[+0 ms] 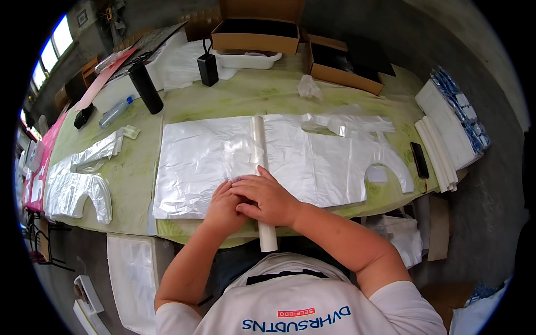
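A pale roller tube (268, 237) lies across a flat sheet of shiny clear plastic film (187, 167), its near end jutting past the table edge. My left hand (225, 211) rests on the film just left of the tube, its fingers stretched forward. My right hand (271, 200) lies over the tube, its fingers reaching across my left fingertips and its thumb apart. Both hands are open; whatever lies under the overlapping fingers is hidden. To the right, the film continues as a thin plastic apron shape (340, 162) with a curved cutout.
Another folded plastic apron (84, 181) lies at the left. Farther back are a black bottle (146, 89), a clear bottle (115, 113), a black power bank (207, 68) and cardboard boxes (254, 42). A phone (419, 160), white rolls (434, 151) and stacked blue-white packets (460, 114) sit right.
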The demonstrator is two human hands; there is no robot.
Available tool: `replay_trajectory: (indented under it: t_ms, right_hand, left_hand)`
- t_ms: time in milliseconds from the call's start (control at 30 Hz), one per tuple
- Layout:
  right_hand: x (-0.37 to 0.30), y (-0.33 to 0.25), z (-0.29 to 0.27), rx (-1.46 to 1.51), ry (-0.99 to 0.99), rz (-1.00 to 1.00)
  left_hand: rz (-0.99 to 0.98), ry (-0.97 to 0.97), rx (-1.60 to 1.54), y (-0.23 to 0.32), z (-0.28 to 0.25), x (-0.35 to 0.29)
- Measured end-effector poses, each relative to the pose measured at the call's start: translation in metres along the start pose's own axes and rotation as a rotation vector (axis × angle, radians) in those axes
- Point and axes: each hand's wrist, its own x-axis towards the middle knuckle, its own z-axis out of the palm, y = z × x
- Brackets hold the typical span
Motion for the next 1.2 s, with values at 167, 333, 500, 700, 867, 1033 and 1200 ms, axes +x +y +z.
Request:
replay_trajectory:
  t_ms: [167, 333, 500, 700, 867, 1033, 1200]
  right_hand:
    - [0.000, -0.004, 0.013, -0.019, -0.017, 0.004]
    - [0.010, -0.012, 0.024, 0.058, 0.023, -0.013]
    - [-0.006, -0.026, 0.007, 0.025, -0.131, -0.133]
    - [-0.088, -0.047, 0.005, 0.112, 0.273, -0.149]
    - [-0.098, -0.051, 0.028, 0.354, 0.243, -0.136]
    - [-0.098, -0.052, 0.027, 0.352, 0.151, -0.152]
    - [-0.143, -0.033, 0.032, 0.306, 0.254, 0.048]
  left_hand:
    - [-0.159, 0.293, -0.277, 0.006, -0.046, 0.004]
    - [0.219, -0.154, -0.445, 0.029, -0.054, 0.079]
    - [0.204, -0.514, -0.152, -0.001, -0.026, 0.091]
    - [-0.054, 0.016, -0.097, -0.029, -0.066, 0.020]
    - [0.059, -0.198, -0.019, 0.034, -0.076, 0.035]
    - [-0.209, -0.501, 0.302, -0.010, -0.095, 0.000]
    - [-0.497, -0.007, 0.181, -0.047, -0.126, -0.031]
